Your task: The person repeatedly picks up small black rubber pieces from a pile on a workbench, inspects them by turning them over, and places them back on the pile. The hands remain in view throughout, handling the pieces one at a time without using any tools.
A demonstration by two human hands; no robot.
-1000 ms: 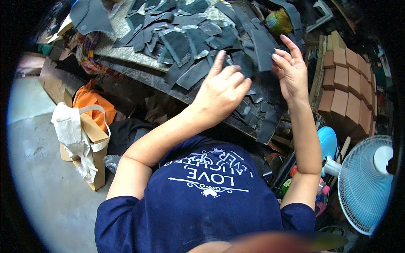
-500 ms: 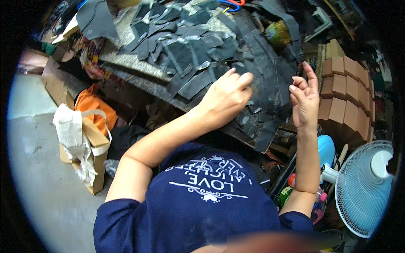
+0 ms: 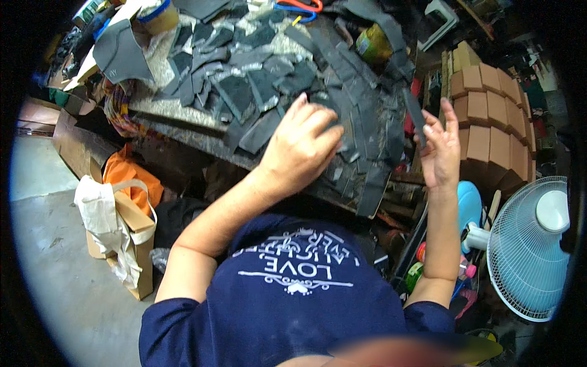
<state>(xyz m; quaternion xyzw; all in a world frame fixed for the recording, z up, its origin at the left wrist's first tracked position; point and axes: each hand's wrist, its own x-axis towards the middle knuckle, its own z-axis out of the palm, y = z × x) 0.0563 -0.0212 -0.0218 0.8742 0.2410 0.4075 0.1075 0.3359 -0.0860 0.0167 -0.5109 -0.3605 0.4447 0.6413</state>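
My left hand [image 3: 301, 147] hovers over the near edge of the workbench, its fingers curled in. Whatever may be in its grip is hidden from view. Beyond the bench's right side, my right hand [image 3: 441, 150] is raised, with a flat dark strip [image 3: 414, 113] held upright at its fingertips. Many dark grey cut pieces [image 3: 251, 85] lie overlapped across the speckled benchtop [image 3: 143, 98]. Longer dark strips [image 3: 358, 104] run along the bench's right part.
Stacked brown boxes [image 3: 489, 113] stand at the right, above a white and blue fan [image 3: 529, 257]. A yellowish jar [image 3: 373, 46] and orange and blue looped handles [image 3: 299, 7] sit on the far bench. A white cloth bag [image 3: 98, 205] hangs over cardboard at left.
My left hand has shifted left and slightly nearer. The right hand has turned a little, and the dark strip at its fingers now shows plainly. The whole view has shifted slightly.
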